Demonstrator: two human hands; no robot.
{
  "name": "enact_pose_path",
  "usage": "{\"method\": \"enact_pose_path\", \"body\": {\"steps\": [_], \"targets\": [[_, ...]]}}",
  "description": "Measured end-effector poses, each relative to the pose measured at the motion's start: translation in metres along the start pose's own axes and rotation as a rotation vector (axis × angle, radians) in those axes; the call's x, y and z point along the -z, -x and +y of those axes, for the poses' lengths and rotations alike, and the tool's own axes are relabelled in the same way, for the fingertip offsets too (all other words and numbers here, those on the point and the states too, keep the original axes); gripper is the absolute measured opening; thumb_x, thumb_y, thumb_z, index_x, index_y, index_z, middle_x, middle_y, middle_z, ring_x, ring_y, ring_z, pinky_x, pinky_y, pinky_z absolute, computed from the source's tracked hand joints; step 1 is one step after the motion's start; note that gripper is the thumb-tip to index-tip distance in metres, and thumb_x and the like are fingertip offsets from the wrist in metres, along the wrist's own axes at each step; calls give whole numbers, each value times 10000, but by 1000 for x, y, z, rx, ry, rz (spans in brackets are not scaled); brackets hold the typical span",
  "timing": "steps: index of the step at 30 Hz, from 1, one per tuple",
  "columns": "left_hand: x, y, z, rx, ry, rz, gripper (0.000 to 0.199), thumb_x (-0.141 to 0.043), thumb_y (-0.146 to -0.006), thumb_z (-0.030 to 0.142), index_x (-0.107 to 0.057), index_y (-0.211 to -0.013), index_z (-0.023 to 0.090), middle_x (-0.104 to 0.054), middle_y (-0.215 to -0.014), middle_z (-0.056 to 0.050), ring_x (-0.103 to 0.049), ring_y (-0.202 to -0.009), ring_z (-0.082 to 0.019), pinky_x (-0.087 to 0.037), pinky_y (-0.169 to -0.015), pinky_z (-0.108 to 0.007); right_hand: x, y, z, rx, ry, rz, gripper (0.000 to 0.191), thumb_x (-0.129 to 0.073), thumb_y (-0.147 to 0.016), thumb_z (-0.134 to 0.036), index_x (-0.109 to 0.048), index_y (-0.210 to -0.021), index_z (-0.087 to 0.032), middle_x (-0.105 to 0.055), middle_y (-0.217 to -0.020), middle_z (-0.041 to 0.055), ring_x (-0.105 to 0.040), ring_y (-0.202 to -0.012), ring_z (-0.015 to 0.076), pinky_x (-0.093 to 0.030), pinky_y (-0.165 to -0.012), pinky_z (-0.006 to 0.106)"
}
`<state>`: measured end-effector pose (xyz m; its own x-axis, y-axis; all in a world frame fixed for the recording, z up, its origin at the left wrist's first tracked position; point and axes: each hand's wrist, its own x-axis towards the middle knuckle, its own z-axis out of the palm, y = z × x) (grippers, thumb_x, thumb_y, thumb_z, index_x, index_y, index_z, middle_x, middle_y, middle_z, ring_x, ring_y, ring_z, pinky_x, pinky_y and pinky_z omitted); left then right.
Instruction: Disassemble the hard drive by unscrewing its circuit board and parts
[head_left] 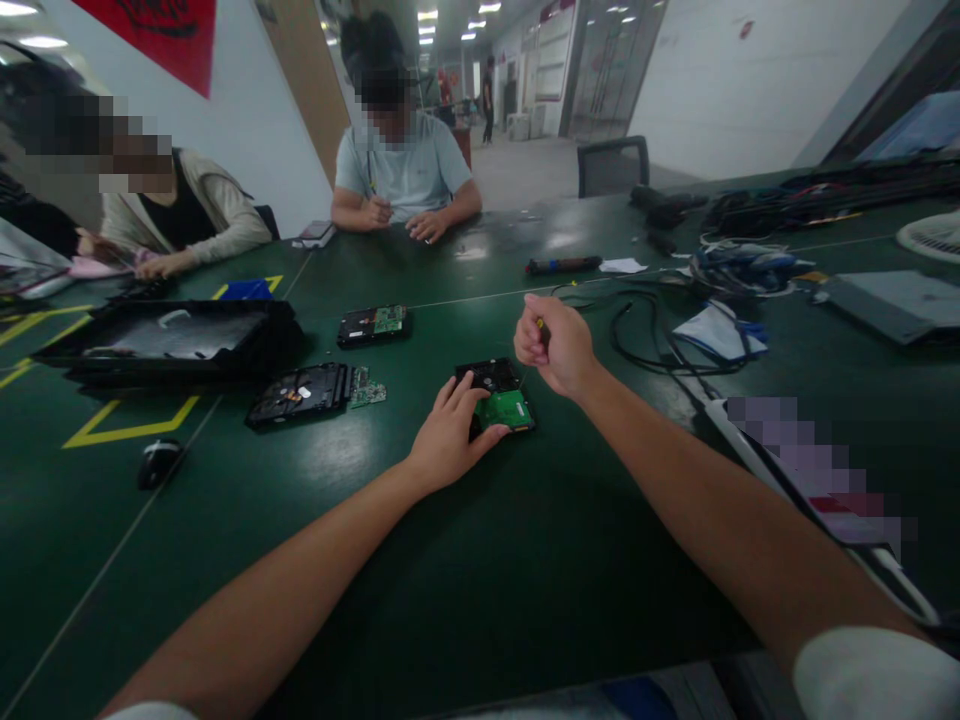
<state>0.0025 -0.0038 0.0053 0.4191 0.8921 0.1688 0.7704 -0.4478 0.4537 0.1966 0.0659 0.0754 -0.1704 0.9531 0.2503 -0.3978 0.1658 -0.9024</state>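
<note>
Flat on the green table lies a hard drive (506, 408) with its green circuit board facing up. My left hand (450, 425) rests over its left side, thumb along the near edge and fingers across the top, holding it down. Just above and to the right of the drive, my right hand (553, 345) is closed in a fist around a screwdriver (541, 325); only a small yellow and dark bit of it shows, and its tip is hidden. The right hand appears apart from the drive.
Left of my hands lie another hard drive (373, 325) and an opened black device (304, 395) with a loose circuit board (367, 388). A black tray (172, 340), a mouse (159, 463), cables (637, 325) and a power strip (795, 480) surround them. Two people sit across the table.
</note>
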Motion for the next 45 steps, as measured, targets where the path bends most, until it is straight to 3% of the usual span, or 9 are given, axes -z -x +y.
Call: {"method": "enact_pose_path", "body": {"steps": [8, 16, 21, 33, 39, 45], "targets": [[0, 0, 0, 4, 18, 5, 592, -650, -998, 566, -568, -1436, 176, -366, -1736, -221, -225, -1667, -392, -298, -1322, -618, -1, -1, 1, -24, -4, 29, 637, -706, -901, -667, -371, -564, -243, -308, -418, -92, -237, -367, 57, -173, -367, 216], [0, 1, -1, 7, 15, -5, 595, -636, -1004, 573, -561, -1444, 180, -343, -1747, -218, -222, -1664, -409, -302, -1310, -647, 1, 0, -2, -72, -15, -37, 667, -647, -898, -775, -396, -579, -245, -350, -434, -75, -276, -372, 72, -207, -373, 233], [-1, 0, -3, 3, 16, 5, 597, -631, -1001, 587, -560, -1440, 189, -356, -1742, -212, -231, -1663, -406, -305, -1311, -642, 0, 0, -2, -76, -19, -60, 599, -622, -928, -700, -453, -589, -237, -404, -464, -60, -337, -396, 85, -270, -394, 235], [0, 0, -1, 11, 0, -5, 603, -637, -1002, 571, -559, -1445, 169, -353, -1741, -220, -236, -1659, -414, -295, -1317, -635, 4, -1, 5, -5, 10, -11, 506, -820, -792, -646, -574, -686, -217, -610, -603, -36, -583, -503, 108, -485, -501, 240], [1, 0, 0, 11, 3, -14, 609, -628, -1005, 576, -560, -1447, 163, -348, -1742, -225, -224, -1663, -412, -296, -1318, -629, 5, -3, 6, 39, 0, 23, 486, -853, -775, -595, -531, -730, -234, -586, -614, -69, -550, -481, 92, -424, -469, 225], [-1, 1, -3, 5, 14, 7, 587, -637, -998, 581, -562, -1437, 198, -360, -1743, -202, -238, -1662, -402, -307, -1310, -643, 7, -3, 3, 76, 41, -11, 394, -812, -831, -543, -637, -728, -205, -589, -646, -45, -570, -528, 89, -436, -505, 225]]}}
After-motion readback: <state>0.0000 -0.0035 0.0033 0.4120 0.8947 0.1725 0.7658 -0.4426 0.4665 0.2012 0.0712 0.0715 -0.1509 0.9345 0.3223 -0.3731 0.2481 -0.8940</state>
